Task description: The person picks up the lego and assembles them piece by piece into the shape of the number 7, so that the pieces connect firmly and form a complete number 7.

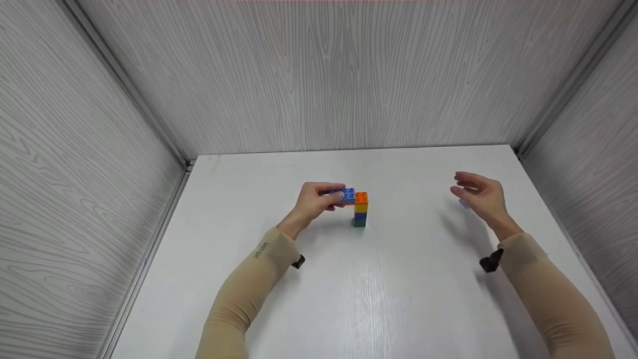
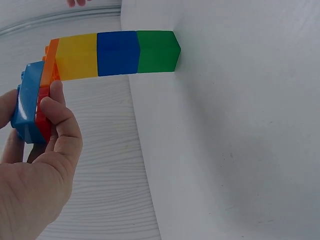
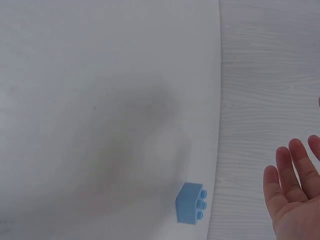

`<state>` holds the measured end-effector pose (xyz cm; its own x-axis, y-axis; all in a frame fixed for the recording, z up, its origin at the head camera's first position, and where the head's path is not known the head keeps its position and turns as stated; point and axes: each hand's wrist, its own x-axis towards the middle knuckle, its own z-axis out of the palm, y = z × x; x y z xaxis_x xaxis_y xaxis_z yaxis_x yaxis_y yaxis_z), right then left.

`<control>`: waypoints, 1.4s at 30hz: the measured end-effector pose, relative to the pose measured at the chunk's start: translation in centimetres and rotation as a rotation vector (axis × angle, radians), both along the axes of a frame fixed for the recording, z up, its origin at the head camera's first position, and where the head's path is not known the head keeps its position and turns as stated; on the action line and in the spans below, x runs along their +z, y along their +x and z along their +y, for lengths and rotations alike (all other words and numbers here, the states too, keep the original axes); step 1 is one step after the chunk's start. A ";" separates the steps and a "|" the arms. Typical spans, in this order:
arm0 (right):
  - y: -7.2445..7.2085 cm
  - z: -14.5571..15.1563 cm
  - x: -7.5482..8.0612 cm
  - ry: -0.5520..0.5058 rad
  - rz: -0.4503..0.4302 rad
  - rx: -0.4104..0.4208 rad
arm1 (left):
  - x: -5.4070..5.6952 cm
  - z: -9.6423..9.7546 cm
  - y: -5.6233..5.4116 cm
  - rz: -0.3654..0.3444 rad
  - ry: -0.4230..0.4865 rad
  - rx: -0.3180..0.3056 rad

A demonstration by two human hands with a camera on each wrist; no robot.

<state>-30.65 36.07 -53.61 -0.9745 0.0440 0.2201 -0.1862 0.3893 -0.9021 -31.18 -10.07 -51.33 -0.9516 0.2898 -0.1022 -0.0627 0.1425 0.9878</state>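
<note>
Left of the table's middle, my left hand grips a blue brick and a red piece beneath it. These sit beside the orange top piece of an upright tower. Below the orange, the tower has a yellow brick, a dark blue brick and a green brick standing on the table. Fingers hide part of the red piece. Over at the right, my right hand is raised with relaxed fingers and holds nothing. A light blue brick lies on the table beneath it, mostly hidden in the head view.
The white table is bounded by a wood-grain back panel and side panels at left and right. Shadows of both arms fall across the tabletop.
</note>
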 end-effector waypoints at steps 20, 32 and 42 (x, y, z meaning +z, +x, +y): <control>-0.4 4.8 -3.4 0.145 -0.369 -0.158 | 0.0 0.0 -0.1 -0.006 0.006 0.016; -0.7 4.3 -4.4 0.241 -0.403 -0.154 | 0.3 0.1 0.2 0.013 0.000 0.008; -1.1 4.0 -4.5 0.277 -0.416 -0.174 | 0.2 0.2 0.2 0.007 -0.006 0.006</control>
<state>-31.74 40.10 -58.10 -0.9654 0.2075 -0.1578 0.2543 0.6168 -0.7449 -30.98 -9.91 -51.10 -0.9540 0.2837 -0.0972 -0.0564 0.1485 0.9873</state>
